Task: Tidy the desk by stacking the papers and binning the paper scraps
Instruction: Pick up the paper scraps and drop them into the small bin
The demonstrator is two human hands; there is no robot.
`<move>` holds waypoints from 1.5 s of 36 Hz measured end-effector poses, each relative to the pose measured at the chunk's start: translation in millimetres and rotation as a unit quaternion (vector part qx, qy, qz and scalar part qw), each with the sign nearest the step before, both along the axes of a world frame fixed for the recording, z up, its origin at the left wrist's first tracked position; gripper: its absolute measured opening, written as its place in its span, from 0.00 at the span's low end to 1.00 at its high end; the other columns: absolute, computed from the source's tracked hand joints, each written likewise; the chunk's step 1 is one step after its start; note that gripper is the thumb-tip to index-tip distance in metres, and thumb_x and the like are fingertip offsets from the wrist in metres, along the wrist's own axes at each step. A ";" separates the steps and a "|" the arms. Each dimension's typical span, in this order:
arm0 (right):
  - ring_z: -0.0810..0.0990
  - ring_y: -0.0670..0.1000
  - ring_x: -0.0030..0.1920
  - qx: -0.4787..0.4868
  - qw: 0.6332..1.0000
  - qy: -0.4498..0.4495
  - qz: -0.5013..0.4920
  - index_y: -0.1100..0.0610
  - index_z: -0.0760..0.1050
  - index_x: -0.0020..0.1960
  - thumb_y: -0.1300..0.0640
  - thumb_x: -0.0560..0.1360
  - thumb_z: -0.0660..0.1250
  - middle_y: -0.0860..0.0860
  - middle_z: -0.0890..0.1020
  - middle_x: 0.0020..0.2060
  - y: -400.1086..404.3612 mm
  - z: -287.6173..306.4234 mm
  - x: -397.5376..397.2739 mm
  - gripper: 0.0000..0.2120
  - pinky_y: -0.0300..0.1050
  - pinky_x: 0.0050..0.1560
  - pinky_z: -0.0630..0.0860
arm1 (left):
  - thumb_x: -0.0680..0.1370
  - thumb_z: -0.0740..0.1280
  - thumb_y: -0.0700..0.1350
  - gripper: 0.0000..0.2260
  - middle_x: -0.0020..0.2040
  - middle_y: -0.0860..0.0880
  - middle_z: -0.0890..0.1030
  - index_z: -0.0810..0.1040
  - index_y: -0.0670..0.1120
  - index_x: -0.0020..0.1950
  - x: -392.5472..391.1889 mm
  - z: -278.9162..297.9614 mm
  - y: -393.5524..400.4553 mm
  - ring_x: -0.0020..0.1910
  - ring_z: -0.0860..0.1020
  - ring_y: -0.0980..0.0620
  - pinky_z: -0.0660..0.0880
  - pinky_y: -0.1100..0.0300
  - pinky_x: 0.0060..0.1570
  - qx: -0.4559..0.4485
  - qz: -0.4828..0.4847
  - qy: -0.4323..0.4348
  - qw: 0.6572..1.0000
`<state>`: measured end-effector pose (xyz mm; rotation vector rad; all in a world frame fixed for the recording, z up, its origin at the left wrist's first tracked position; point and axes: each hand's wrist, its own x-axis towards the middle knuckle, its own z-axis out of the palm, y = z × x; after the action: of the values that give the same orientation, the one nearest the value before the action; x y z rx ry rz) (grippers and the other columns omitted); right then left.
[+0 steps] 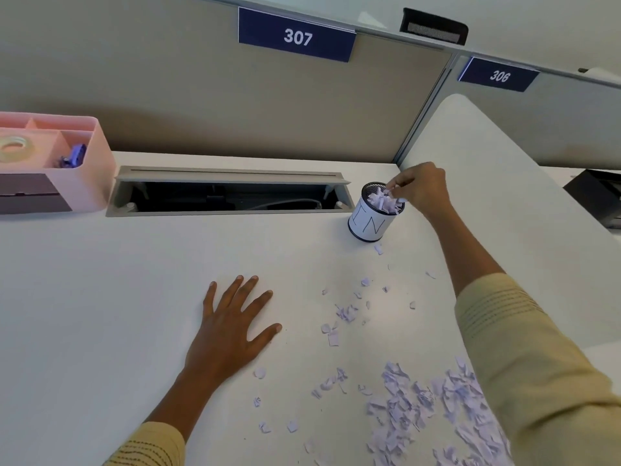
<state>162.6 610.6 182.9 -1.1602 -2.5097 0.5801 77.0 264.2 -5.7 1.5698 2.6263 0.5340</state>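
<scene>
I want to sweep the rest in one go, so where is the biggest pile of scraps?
In the head view, the biggest pile of scraps lies at the desk's near right, beside the right sleeve, nearer than the bin.

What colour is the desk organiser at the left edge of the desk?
Pink; the desk organiser shows only in the head view, the one view given.
</scene>
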 end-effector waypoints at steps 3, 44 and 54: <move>0.76 0.50 0.37 -0.004 0.999 -0.054 0.008 0.63 0.84 0.47 0.69 0.67 0.71 0.58 0.83 0.37 8.0 -10.7 -13.6 0.09 0.32 0.34 0.67 | 0.77 0.51 0.68 0.29 0.74 0.48 0.68 0.72 0.53 0.69 0.2 0.7 -0.1 0.74 0.63 0.48 0.52 0.39 0.71 0.003 -0.001 -0.003 1.000; 0.61 0.56 0.74 -0.044 0.998 -0.051 -0.016 0.59 0.68 0.70 0.51 0.81 0.58 0.57 0.65 0.73 -57.4 -148.6 92.6 0.21 0.47 0.72 0.55 | 0.77 0.49 0.68 0.30 0.73 0.48 0.68 0.73 0.53 0.69 0.8 2.0 0.3 0.74 0.64 0.47 0.52 0.39 0.71 -0.005 0.002 -0.008 1.000; 0.67 0.55 0.69 0.005 1.000 0.007 0.015 0.56 0.72 0.67 0.52 0.80 0.57 0.55 0.69 0.69 -78.0 -148.3 71.8 0.17 0.46 0.68 0.64 | 0.77 0.50 0.68 0.30 0.74 0.49 0.67 0.72 0.53 0.70 -0.5 1.9 0.1 0.75 0.62 0.47 0.50 0.40 0.72 -0.011 0.001 -0.008 1.000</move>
<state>234.3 532.6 34.5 -1.1123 -2.5195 0.5812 76.5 264.3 -3.8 1.5506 2.6131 0.5133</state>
